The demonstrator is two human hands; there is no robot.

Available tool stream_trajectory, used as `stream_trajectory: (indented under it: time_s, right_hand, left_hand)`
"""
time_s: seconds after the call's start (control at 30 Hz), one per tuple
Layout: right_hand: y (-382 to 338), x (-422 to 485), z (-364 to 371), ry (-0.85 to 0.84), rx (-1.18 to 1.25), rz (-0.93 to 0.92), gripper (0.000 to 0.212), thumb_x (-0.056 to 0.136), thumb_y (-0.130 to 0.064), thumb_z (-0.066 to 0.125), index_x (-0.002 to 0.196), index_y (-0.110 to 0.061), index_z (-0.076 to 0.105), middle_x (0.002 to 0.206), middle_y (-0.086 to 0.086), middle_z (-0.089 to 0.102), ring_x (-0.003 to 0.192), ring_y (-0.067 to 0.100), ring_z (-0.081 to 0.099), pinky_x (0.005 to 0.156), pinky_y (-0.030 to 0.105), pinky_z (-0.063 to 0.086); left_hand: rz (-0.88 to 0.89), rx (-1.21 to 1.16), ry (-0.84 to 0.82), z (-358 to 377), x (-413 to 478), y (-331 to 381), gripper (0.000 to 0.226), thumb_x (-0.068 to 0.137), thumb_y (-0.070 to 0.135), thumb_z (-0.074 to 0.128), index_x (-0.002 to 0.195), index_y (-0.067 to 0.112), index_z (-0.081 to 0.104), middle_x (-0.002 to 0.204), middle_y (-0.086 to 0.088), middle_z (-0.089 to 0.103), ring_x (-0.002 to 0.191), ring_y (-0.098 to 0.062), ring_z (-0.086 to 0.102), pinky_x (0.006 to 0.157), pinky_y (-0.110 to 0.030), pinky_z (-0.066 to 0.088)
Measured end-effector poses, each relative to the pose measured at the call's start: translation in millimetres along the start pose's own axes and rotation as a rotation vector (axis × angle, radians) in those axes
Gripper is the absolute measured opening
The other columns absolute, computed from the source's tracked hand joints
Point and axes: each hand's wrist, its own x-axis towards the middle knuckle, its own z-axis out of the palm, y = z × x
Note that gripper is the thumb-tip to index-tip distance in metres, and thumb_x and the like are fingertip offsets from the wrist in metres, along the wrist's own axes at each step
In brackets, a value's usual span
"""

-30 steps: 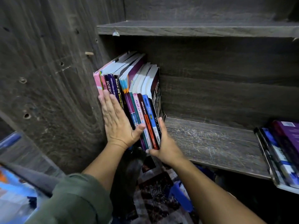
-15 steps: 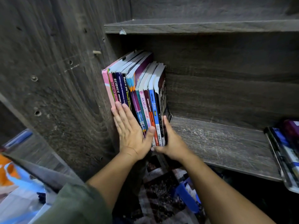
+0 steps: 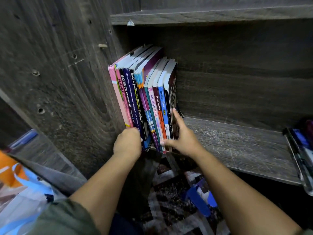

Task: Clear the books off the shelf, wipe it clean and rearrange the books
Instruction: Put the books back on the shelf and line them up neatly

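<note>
Multicoloured paperback books stand upright in one tight row at the left end of the dark grey wood-grain laminate shelf board. They sit hard against the matching side panel at 9 o'clock, spines outward, lower ends at the front lip.

**Handling.** The left hand sits at the foot of the pink and dark blue spines. Its fingers are curled under with the tips hidden, and it appears to grip those lower edges. The right hand clasps the opposite flank, thumb across the spine feet and forefinger laid up the black cover.

**Assessment.** The row is being handled as one block; whether for removal or seating cannot be settled.

**Recommended.** Squeeze both flanks inward, support the bottom edges, keep the spines flush and mind the outer cover.

**Condition.** Spines run pink, dark blue, purple, teal, orange, then black. The tops fan slightly toward 1 o'clock. The black cover curls at its lower corner, and a narrow split shows at the base between the two halves.

**Surroundings.**
- The board shows whitish scuffs toward 3 o'clock, where further glossy books lie tilted.
- An upper shelf board spans 12 o'clock.
- Patterned floor covering lies at 6 o'clock.
- An orange-and-blue bag sits at 8 o'clock.
</note>
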Motion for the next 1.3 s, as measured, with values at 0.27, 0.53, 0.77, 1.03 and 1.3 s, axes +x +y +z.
stream_trajectory:
  time_s: [0.27, 0.53, 0.77, 1.03, 1.3]
  right_hand:
    - [-7.6, 1.5, 1.9, -0.042, -0.134, 0.013, 0.128, 0.07, -0.037, 0.084, 0.146, -0.048, -0.018, 0.153, -0.002, 0.037, 0.134, 0.015, 0.04, 0.113, 0.04, 0.031]
    - [-17.6, -3.9, 38.5, 0.194, -0.211, -0.002, 0.129, 0.072, -0.037, 0.083, 0.147, -0.04, -0.023, 0.154, 0.008, 0.033, 0.129, 0.03, 0.048, 0.105, 0.047, 0.041]
    - [-17.0, 11.0, 27.6, 0.054, -0.232, 0.003, 0.14, 0.067, -0.04, 0.086, 0.145, -0.034, -0.03, 0.155, 0.008, 0.033, 0.134, 0.026, 0.044, 0.11, 0.044, 0.036]
    - [-17.7, 15.0, 21.6, 0.064, -0.272, -0.03, 0.143, 0.058, -0.04, 0.089, 0.15, -0.029, -0.02, 0.163, -0.002, 0.004, 0.147, 0.017, 0.015, 0.118, 0.046, 0.023]
    - [-31.1, 9.8, 18.0, 0.11, -0.232, -0.065, 0.123, 0.071, -0.036, 0.083, 0.154, -0.026, -0.007, 0.161, -0.001, 0.016, 0.144, 0.018, 0.027, 0.117, 0.044, 0.027]
  left_hand:
    - [0.051, 0.131, 0.075, -11.0, -12.9, 12.5, 0.021, 0.093, 0.006, 0.052, 0.113, 0.008, 0.06, 0.113, -0.014, 0.063, 0.105, -0.034, 0.062, 0.079, -0.039, 0.05]
    - [0.364, -0.049, 0.822, -52.7, -5.8, 8.2, 0.064, 0.09, 0.002, 0.055, 0.148, 0.005, 0.026, 0.158, -0.019, 0.014, 0.147, -0.034, 0.012, 0.108, -0.044, 0.034]
    - [0.465, 0.1, 0.681, -60.9, 3.9, -3.9, 0.111, 0.076, 0.023, 0.078, 0.152, 0.003, 0.0, 0.16, -0.02, -0.003, 0.148, -0.032, -0.007, 0.114, -0.04, 0.025]
    - [0.38, 0.202, 0.681, -56.4, 2.4, 3.0, 0.135, 0.056, 0.039, 0.088, 0.152, -0.001, 0.001, 0.159, -0.024, 0.003, 0.147, -0.037, 0.003, 0.109, -0.033, 0.025]
    - [0.422, 0.046, 0.661, -64.9, -1.9, 3.6, 0.132, 0.061, 0.053, 0.082, 0.153, 0.003, 0.0, 0.161, -0.015, -0.003, 0.148, -0.029, -0.007, 0.112, -0.041, 0.025]
